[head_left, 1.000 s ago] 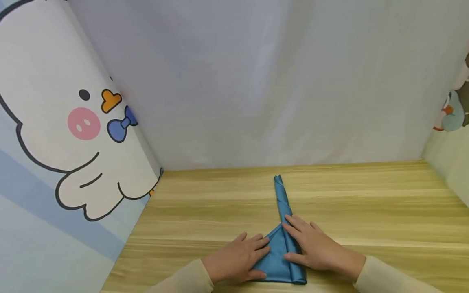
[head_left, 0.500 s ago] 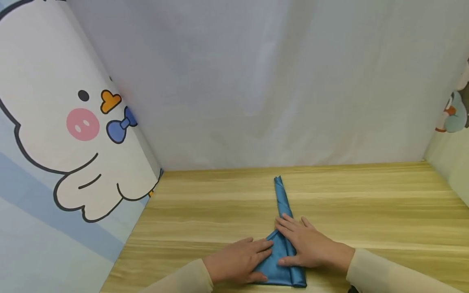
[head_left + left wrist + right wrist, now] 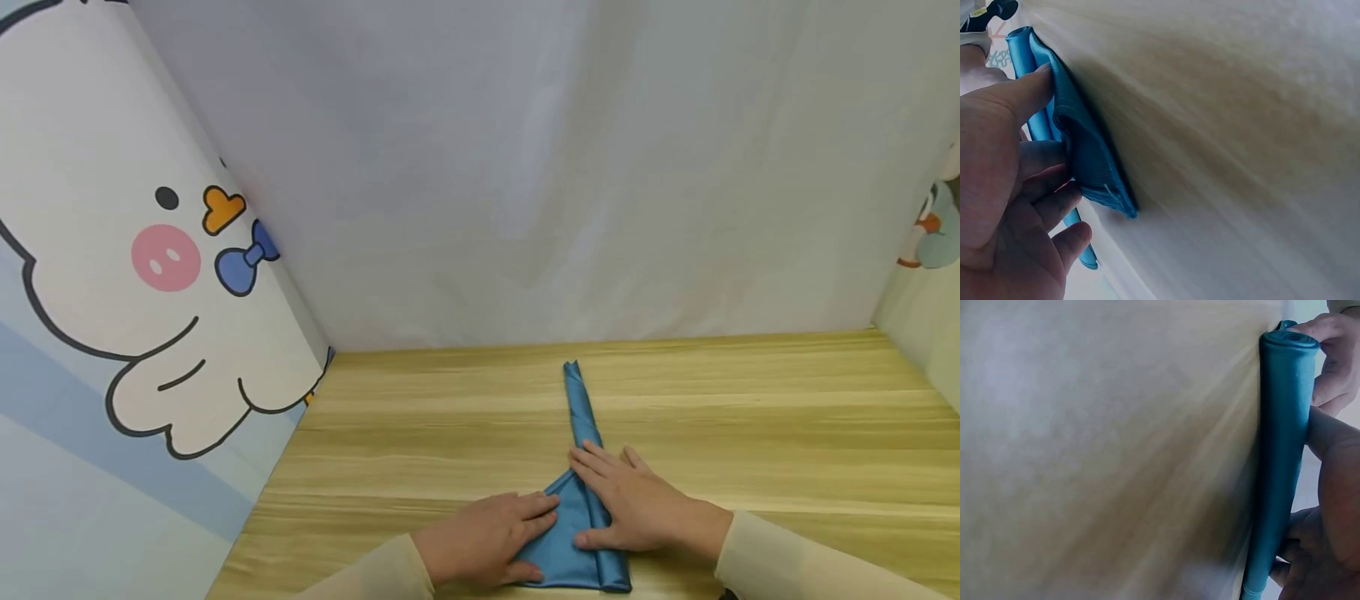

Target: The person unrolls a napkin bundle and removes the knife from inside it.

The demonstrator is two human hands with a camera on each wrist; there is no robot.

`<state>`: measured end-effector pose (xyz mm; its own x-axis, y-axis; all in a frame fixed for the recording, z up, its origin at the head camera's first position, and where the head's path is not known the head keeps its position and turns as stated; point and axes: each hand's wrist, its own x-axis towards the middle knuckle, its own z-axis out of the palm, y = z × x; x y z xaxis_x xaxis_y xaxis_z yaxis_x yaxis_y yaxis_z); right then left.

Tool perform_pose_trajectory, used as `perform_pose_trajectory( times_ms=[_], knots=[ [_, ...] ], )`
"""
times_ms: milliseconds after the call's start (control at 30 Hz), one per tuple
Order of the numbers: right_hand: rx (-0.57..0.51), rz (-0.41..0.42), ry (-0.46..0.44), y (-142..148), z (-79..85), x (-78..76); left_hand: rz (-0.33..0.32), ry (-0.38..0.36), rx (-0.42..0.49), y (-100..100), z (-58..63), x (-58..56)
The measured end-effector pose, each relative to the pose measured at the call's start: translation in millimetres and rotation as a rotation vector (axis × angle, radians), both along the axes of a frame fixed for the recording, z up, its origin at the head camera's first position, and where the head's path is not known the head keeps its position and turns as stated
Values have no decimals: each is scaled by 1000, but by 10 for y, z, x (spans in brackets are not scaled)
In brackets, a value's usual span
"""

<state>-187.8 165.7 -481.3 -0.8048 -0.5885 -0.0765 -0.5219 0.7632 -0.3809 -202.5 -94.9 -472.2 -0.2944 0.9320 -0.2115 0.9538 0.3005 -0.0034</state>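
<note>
A shiny blue cloth [image 3: 564,546] lies on the table, its right side rolled into a long tube [image 3: 581,408] that narrows toward the far end. My left hand [image 3: 487,537] rests on the flat part at the left, fingertips and thumb on the fabric. In the left wrist view, the slightly raised edge of the flat part [image 3: 1088,150] shows beside those fingers. My right hand [image 3: 637,504] lies across the roll, fingers extended over it and the thumb nearer me. The right wrist view shows the coiled end of the roll [image 3: 1288,340]; part of the cloth is hidden under both hands.
The wood-grain table [image 3: 420,417] extends around the cloth. A pale grey sheet [image 3: 525,183] hangs behind it. On the left stands a panel with a printed white cartoon bird [image 3: 97,233]; another printed panel [image 3: 930,292] is on the right.
My right hand shifted left over the roll, then slightly back to the right. My left hand stays on the flat part, its fingers drawn closer together. The roll looks much the same.
</note>
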Motion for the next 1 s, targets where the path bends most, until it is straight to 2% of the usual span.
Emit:
perform_pose_trajectory(
  times_ms=[333,733,900,1000],
  knots=[
    [25,-25,22,32,4,9,33,-3,-23,-22,-1,0],
    [14,-57,35,73,-1,66,56,-51,-43,-126,23,20],
    [10,-43,20,90,7,69,61,-81,-42,-169,16,31],
    [2,-41,2,116,11,79,51,-69,-43,-184,5,39]
  ],
)
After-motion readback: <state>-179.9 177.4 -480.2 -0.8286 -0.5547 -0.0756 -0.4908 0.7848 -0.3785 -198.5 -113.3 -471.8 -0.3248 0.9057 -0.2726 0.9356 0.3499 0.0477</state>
